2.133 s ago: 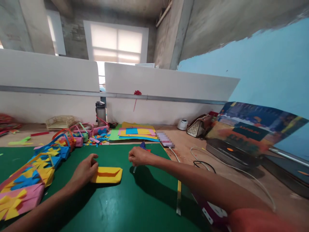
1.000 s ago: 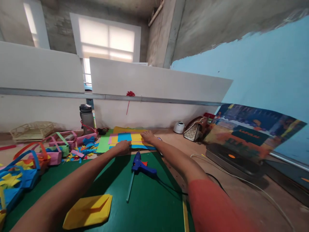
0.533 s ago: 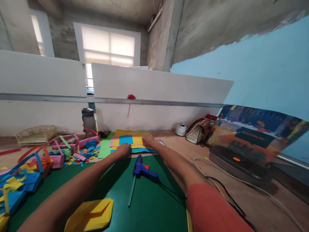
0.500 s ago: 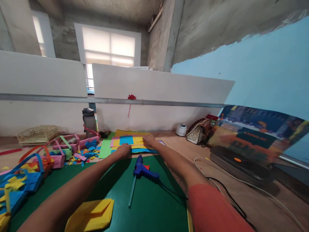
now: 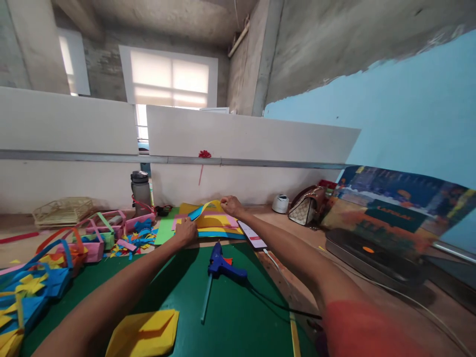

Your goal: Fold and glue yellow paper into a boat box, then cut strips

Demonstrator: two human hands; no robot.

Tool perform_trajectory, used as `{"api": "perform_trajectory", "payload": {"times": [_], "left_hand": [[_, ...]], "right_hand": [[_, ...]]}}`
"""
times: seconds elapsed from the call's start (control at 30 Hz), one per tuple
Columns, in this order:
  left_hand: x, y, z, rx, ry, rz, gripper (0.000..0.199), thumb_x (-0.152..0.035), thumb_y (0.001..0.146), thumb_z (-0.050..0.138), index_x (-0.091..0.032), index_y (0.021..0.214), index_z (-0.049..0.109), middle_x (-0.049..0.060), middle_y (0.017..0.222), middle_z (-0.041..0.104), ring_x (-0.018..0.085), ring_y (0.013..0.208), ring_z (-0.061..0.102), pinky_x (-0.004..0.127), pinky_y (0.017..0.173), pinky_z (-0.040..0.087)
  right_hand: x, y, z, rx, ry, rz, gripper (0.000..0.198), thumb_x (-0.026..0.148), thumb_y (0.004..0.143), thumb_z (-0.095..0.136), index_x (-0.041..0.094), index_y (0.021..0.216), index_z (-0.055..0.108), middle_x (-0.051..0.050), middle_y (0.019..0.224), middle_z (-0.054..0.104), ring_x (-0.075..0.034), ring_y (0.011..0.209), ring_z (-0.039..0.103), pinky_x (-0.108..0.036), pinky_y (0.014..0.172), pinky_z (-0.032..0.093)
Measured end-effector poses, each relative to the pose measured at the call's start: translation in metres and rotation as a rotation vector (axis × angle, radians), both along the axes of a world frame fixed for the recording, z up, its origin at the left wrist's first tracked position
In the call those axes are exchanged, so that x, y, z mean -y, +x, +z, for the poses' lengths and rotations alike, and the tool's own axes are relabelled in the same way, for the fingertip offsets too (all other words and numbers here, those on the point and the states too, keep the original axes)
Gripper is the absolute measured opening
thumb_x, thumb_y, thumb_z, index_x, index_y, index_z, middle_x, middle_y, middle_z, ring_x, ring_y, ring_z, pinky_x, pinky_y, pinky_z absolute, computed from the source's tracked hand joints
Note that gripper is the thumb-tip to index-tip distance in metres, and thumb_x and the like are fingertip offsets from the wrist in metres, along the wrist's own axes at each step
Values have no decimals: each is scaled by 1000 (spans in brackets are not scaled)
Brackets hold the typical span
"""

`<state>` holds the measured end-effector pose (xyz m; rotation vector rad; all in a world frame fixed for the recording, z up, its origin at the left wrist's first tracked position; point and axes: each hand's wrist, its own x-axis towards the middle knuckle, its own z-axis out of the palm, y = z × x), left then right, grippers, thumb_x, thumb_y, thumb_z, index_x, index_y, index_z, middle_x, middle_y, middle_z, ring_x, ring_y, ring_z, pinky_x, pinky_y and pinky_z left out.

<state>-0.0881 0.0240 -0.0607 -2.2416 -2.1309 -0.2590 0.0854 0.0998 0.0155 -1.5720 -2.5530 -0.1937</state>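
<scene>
My right hand (image 5: 231,206) pinches the raised end of a yellow paper strip (image 5: 211,204), which curves up off a stack of coloured paper. A blue piece of paper (image 5: 196,213) runs from this strip down toward my left hand (image 5: 186,232). The left fingers are closed at the blue paper's near end, low over the stack; their tips are partly hidden. Beneath lie yellow, pink and blue sheets (image 5: 219,221) and a green sheet (image 5: 163,230). Nearer to me, a blue glue gun (image 5: 223,265) with a clear glue stick rests on the green mat.
Paper baskets (image 5: 55,277) and colourful scraps (image 5: 139,238) lie at the left, by a grey bottle (image 5: 140,193). Folded yellow paper (image 5: 145,332) is in front. A phone (image 5: 253,235) with a cable, a handbag (image 5: 307,204) and a black case (image 5: 372,255) are to the right.
My right hand has risen, lifting the yellow strip and blue piece off the stack. My left hand has shifted slightly left. More of the phone now shows.
</scene>
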Motion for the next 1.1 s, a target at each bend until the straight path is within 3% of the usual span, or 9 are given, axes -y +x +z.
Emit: {"api": "perform_trajectory", "payload": {"times": [0.2, 0.37, 0.53, 0.67, 0.77, 0.9, 0.93, 1.0, 1.1], "left_hand": [[1, -16, 18, 138, 58, 96, 31, -31, 88, 54, -16, 116, 53, 8, 115, 56, 21, 97, 58, 40, 81, 51], [20, -29, 44, 239, 224, 178, 32, -32, 89, 53, -16, 116, 52, 9, 116, 56, 21, 98, 58, 41, 81, 50], [59, -30, 72, 245, 439, 73, 61, -35, 80, 63, -12, 132, 40, 14, 130, 50, 26, 116, 49, 34, 94, 42], [100, -29, 85, 195, 513, -36, 25, -23, 81, 56, -16, 104, 64, 9, 110, 66, 24, 101, 60, 31, 88, 44], [142, -29, 83, 136, 541, -87, 21, -16, 82, 47, -15, 82, 68, 10, 88, 70, 25, 85, 64, 35, 79, 46], [211, -25, 62, 60, 534, -181, 23, -16, 82, 44, -16, 74, 65, 9, 78, 69, 25, 83, 62, 39, 83, 44], [228, -23, 55, 51, 523, -203, 21, -18, 83, 45, -15, 76, 65, 9, 79, 69, 25, 85, 62, 40, 85, 44], [261, -16, 41, 52, 537, -247, 23, -27, 82, 51, -14, 97, 62, 12, 102, 66, 27, 103, 57, 40, 92, 41], [303, -8, 24, 117, 639, -426, 62, -41, 78, 58, -12, 130, 39, 15, 128, 53, 29, 122, 43, 43, 101, 36]], "right_hand": [[20, -10, 26, -60, 66, -81, 30, 33, 89, 52, 17, 115, 53, -8, 116, 56, -19, 97, 58, -40, 82, 50], [55, -18, 49, -67, 107, -21, 30, 33, 89, 52, 16, 114, 54, -8, 115, 56, -19, 96, 58, -39, 81, 50], [114, -28, 68, -68, 170, 131, 29, 33, 89, 53, 15, 111, 55, -7, 110, 58, -18, 93, 59, -38, 79, 50], [175, -26, 76, -74, 248, 250, 19, 20, 92, 44, 12, 90, 61, -4, 83, 64, -14, 78, 59, -26, 70, 43], [225, -12, 66, -69, 302, 331, 20, 18, 92, 41, 13, 85, 59, -6, 78, 64, -14, 71, 56, -24, 62, 35], [286, 18, 27, -41, 314, 507, 20, 10, 87, 41, 14, 77, 57, -7, 78, 65, -16, 72, 55, -28, 67, 35], [298, 26, 16, -66, 402, 618, 23, 8, 88, 38, 15, 76, 56, -7, 75, 64, -16, 69, 54, -28, 67, 36], [320, 37, -4, -182, 539, 807, 24, 6, 88, 35, 15, 77, 54, -6, 75, 64, -15, 69, 55, -30, 72, 38], [341, 45, -25, -288, 582, 921, 21, 3, 85, 34, 14, 83, 52, -8, 81, 66, -15, 75, 59, -34, 83, 40]]}}
